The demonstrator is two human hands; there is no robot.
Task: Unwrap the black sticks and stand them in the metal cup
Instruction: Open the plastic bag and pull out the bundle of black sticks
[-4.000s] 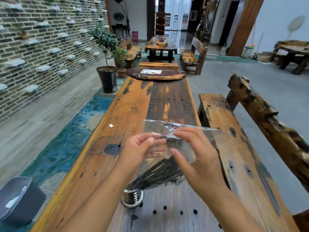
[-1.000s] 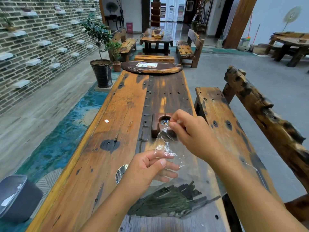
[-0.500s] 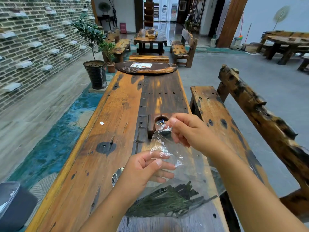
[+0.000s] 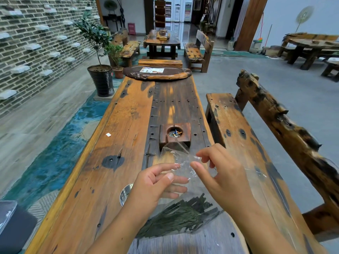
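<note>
Item: clear plastic bag (image 4: 178,155), crumpled at its mouth, held up over the near end of a long plank table (image 4: 119,143), lower centre of the frame. Contents: black sticks (image 4: 179,219), a loose fanned bundle lying in the bottom of the bag at lower centre, still wrapped. Left hand (image 4: 157,187): thumb over, fingers under, pinching the film at the bag's left edge. Right hand (image 4: 222,180): thumb and forefinger curved in a C at the crumpled upper edge; whether they grasp the film cannot be told. Metal cup (image 4: 125,194): on the table at lower centre-left, just beside the left hand, only part of its rim showing past the palm, no sticks seen in it. Also on the table: wooden block ashtray (image 4: 175,138) at centre, just beyond the bag's mouth, its round well holding butts; small white scrap (image 4: 108,134) centre-left; dark oval slab (image 4: 157,75) at the far end, upper centre, bearing a printed leaflet (image 4: 151,70). Surroundings: rough timber bench (image 4: 229,116) along the right; potted plant (image 4: 100,79) at upper left by the brick wall; dark bin (image 4: 14,230) in the lower left corner.
</note>
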